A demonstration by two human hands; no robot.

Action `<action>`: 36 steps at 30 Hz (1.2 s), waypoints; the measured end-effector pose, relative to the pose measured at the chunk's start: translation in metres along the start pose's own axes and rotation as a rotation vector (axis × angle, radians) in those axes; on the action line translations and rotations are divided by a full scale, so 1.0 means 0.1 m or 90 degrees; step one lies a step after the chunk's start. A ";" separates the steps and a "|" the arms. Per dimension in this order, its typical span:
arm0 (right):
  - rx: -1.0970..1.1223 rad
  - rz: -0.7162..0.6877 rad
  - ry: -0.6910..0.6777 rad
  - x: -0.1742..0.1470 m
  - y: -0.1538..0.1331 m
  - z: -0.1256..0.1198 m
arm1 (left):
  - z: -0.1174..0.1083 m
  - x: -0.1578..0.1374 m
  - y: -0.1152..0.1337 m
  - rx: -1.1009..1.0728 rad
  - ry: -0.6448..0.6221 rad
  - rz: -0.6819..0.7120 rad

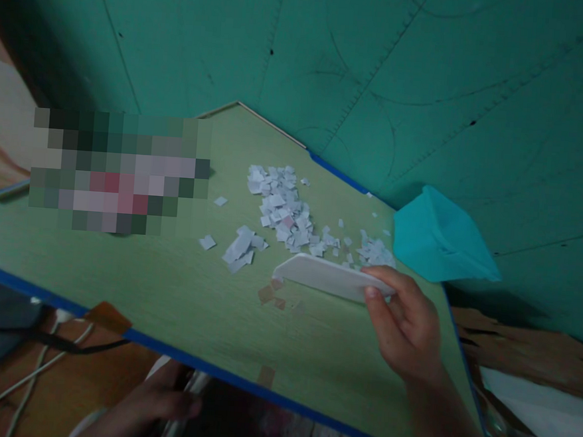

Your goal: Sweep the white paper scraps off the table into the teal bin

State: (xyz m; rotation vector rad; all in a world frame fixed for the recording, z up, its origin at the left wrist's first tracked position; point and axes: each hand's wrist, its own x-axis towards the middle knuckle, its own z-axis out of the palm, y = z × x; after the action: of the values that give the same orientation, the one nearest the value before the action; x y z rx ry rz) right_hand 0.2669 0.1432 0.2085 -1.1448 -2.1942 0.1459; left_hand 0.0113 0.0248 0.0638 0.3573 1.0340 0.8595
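Note:
My right hand (pixel 404 323) grips one end of a flat white plastic scraper (pixel 325 276), held low over the green table (pixel 167 290). Just beyond the scraper lies a scatter of small white paper scraps (pixel 285 208), strung from the table's middle toward the right edge. A teal plastic bin (pixel 437 239) sits at the table's right edge, close to the scraps. My left hand (pixel 159 402) is below the table's near edge, closed around something pale that I cannot identify.
The table has a blue rim (pixel 240 380) and stands against a teal wall (pixel 382 65). A blurred-out patch (pixel 119 173) covers its left part. White cables (pixel 36 374) run across the floor at lower left. Bits of brown tape (pixel 271 295) stick to the tabletop.

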 end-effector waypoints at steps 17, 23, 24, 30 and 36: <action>-0.024 -0.053 -0.013 -0.01 0.04 -0.01 | 0.01 0.00 0.03 0.049 -0.005 0.003; -0.011 -0.023 0.020 -0.03 0.04 -0.06 | -0.03 0.02 -0.03 0.034 -0.032 0.007; -0.012 -0.016 0.031 -0.03 0.04 -0.05 | -0.04 0.03 -0.04 0.028 -0.037 0.010; 0.017 -0.051 0.003 -0.01 0.04 -0.04 | -0.07 0.03 -0.06 0.027 -0.034 0.018; -0.001 -0.073 -0.043 0.03 0.02 0.02 | -0.08 0.06 -0.10 0.023 -0.050 -0.009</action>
State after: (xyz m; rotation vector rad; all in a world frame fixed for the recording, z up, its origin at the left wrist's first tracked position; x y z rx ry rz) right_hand 0.2666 0.1470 0.2077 -1.0243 -2.3131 0.1356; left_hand 0.0097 0.0221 0.0502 0.4103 0.9793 0.8086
